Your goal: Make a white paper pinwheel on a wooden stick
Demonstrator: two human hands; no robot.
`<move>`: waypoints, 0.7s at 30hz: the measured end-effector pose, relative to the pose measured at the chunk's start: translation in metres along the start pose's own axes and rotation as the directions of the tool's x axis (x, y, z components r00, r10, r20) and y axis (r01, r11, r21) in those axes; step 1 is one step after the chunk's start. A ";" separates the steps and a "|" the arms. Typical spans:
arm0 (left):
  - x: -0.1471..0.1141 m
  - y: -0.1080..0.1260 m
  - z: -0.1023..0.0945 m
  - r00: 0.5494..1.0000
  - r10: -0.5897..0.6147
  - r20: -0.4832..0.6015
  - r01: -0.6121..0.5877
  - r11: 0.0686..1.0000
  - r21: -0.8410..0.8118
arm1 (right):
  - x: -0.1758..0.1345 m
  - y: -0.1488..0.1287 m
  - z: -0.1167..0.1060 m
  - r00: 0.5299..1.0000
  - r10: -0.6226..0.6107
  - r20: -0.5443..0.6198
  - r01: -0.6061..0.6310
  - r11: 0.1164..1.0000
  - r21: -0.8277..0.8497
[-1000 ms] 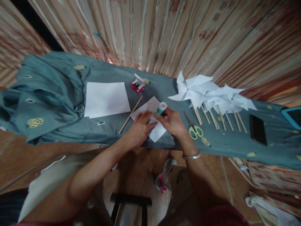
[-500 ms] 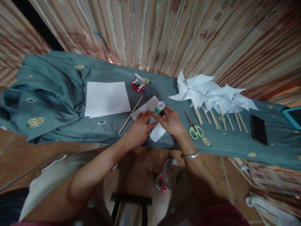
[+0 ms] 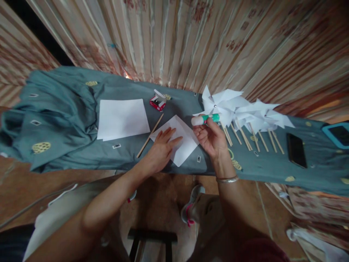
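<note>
A creased white paper square lies cornerwise on the cloth-covered table. My left hand rests on its left half, fingers spread flat and holding nothing. Just over the paper's right corner, my right hand grips a green and white glue stick, held nearly level. Beside the left corner of the square lies a thin wooden stick. Green-handled scissors are mostly hidden behind my right hand and wrist.
White paper pinwheels on wooden sticks lie at the right, near a dark phone and a blue-edged device. A stack of white paper sits left. Behind the square stands an opened small red box.
My right hand has lifted the glue stick off the paper and turned it from upright to level, moving right. My left hand stays on the paper, now with fingers more spread.
</note>
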State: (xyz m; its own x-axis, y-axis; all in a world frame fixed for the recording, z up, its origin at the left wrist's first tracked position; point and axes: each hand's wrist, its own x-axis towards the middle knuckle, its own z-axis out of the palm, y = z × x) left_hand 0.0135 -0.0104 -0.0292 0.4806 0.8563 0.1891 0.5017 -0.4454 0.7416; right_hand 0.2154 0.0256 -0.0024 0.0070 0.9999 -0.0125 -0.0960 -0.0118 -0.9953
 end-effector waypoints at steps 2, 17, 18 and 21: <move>0.005 0.003 -0.006 0.984 -0.119 -0.130 0.081 0.961 -0.266 | -0.002 -0.002 0.005 0.999 0.017 0.037 -0.020 0.997 0.075; 0.024 0.001 -0.030 0.756 -0.653 0.045 0.098 0.045 -0.994 | -0.018 0.005 0.049 0.965 0.212 0.157 -0.260 0.872 0.415; 0.024 0.001 -0.030 0.755 -0.654 0.042 0.092 0.043 -0.995 | -0.019 0.005 0.050 0.967 0.207 0.150 -0.252 0.879 0.404; 0.024 0.002 -0.028 0.755 -0.654 0.042 0.082 0.030 -0.996 | -0.020 0.005 0.054 0.969 0.203 0.140 -0.242 0.896 0.373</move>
State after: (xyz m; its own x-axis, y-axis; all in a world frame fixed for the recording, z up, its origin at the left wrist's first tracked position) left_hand 0.0056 0.0162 -0.0050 0.0654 0.9270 -0.3693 -0.6621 0.3172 0.6790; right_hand 0.1614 0.0062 -0.0024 -0.1517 0.9678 -0.2011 -0.4587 -0.2491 -0.8530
